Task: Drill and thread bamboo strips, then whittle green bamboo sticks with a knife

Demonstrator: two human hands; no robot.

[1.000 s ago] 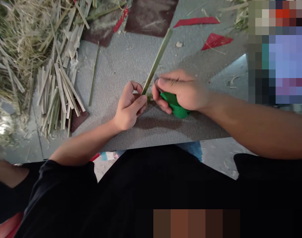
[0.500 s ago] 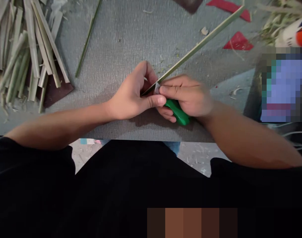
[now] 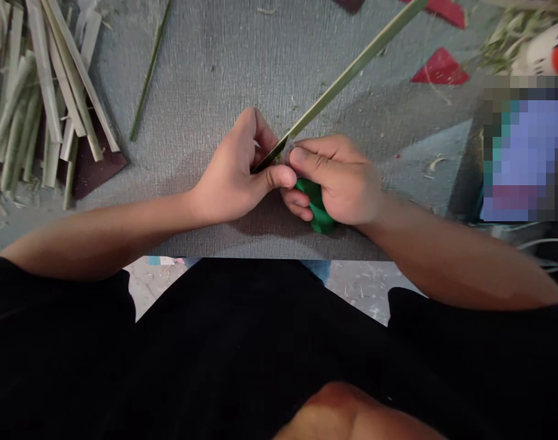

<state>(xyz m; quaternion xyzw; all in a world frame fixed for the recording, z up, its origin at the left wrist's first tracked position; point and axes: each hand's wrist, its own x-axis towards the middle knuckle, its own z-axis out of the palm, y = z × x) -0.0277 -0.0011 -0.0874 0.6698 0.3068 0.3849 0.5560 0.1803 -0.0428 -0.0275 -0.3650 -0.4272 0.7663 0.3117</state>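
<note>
A long, flat, pale green plant strip [image 3: 352, 73] slants from between my hands toward the upper right. My left hand [image 3: 235, 177] is closed around its lower end, with the thumb pointing right. In my right hand [image 3: 338, 177] is a knife with a green handle [image 3: 322, 211]. Its blade lies close to the strip, beside my left thumb, and is largely hidden by fingers. My hands almost touch each other, just above the table [image 3: 205, 73].
Several dry stalk strips [image 3: 54, 79] are piled at the left on a dark red sheet [image 3: 95, 162]. A thin green stalk [image 3: 150, 70] lies nearby. Red scraps [image 3: 441, 67], plant shavings [image 3: 503, 46] and a blurred-out blue item [image 3: 526, 159] are at the right.
Both hands have shifted slightly left, carrying the strip and knife. The knife handle has turned steeper. The strip's far end now passes out of the top of the view.
</note>
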